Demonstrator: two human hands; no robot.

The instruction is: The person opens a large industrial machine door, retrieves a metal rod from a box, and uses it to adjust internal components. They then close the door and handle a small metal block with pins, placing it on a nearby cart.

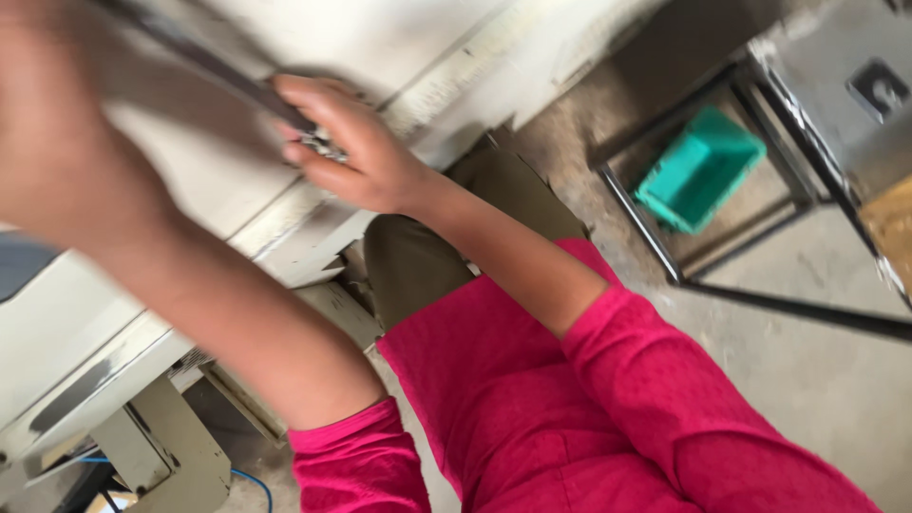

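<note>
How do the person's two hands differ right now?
The right hand is fairly sharp, its fingers curled around a dark thin metal rod at the cream machine table's edge. The left hand is close, blurred, its grip unreadable. Both arms wear pink sleeves.

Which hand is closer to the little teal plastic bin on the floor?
The right hand, though not touching: the teal plastic bin sits apart on the floor under a metal frame. The blurred left hand is farther, at the opposite edge.
</note>
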